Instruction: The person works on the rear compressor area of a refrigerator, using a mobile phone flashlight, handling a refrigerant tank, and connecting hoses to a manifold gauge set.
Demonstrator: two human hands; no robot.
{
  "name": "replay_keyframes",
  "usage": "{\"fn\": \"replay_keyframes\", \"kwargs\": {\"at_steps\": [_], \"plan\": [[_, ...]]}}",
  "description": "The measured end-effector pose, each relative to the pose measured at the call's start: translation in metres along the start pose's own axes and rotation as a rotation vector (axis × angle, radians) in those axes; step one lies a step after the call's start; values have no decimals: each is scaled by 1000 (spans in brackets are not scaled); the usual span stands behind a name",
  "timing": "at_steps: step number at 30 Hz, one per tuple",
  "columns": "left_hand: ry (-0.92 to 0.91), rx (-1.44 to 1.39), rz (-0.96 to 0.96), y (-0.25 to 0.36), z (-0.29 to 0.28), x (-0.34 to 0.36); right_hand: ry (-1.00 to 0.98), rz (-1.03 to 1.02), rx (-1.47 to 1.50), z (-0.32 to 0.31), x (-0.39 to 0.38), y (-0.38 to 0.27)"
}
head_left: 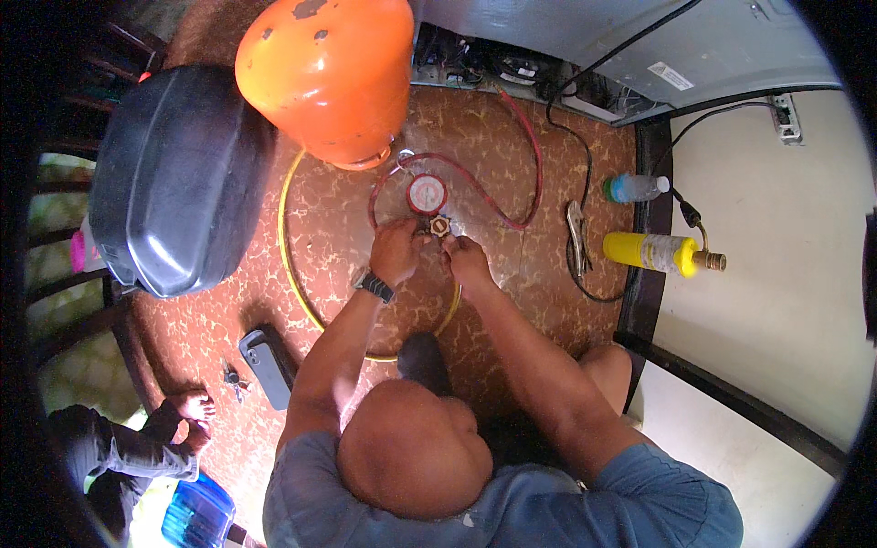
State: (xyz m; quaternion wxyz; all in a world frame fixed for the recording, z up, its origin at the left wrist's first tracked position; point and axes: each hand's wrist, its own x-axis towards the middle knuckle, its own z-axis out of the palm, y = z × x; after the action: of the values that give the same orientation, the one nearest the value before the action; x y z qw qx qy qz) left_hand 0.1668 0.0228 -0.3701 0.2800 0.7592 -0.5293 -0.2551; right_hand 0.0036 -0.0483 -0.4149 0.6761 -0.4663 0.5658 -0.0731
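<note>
A round pressure gauge (427, 194) with a white face and red rim lies on the patterned brown floor. Just below its dial is a valve knob (440, 226). My left hand (395, 251), with a dark watch at the wrist, closes on the left side of the gauge's valve body. From the right, my right hand (470, 263) pinches at the fitting beneath the knob; its fingertips partly hide what they grip. A red hose (533, 183) curves from the gauge area toward the appliance's open base. The yellow hose (289, 242) loops around the left and passes below my hands.
An orange gas cylinder (338, 73) and a large black case (178, 183) stand at left. Beyond is a grey appliance (594, 36). On the right are locking pliers (575, 233), a plastic bottle (635, 188) and a yellow canister (649, 253). A phone (265, 367) lies near another person's foot (192, 406).
</note>
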Motion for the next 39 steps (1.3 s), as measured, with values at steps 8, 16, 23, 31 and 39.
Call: {"fn": "replay_keyframes", "kwargs": {"at_steps": [8,16,23,31,39], "plan": [[163,98,80,-18,12,-13,-48,-510,-1117,-56,-20,-99],[319,130,206,-28,40,-11,-104,-522,44,-5,71,-305],[309,141,205,-26,37,-13,-262,-397,-210,3,96,-314],[317,129,212,-24,35,-13,-200,-329,-245,4,92,-315],[314,191,208,-27,39,-13,-206,-315,-234,3,83,-313]]}}
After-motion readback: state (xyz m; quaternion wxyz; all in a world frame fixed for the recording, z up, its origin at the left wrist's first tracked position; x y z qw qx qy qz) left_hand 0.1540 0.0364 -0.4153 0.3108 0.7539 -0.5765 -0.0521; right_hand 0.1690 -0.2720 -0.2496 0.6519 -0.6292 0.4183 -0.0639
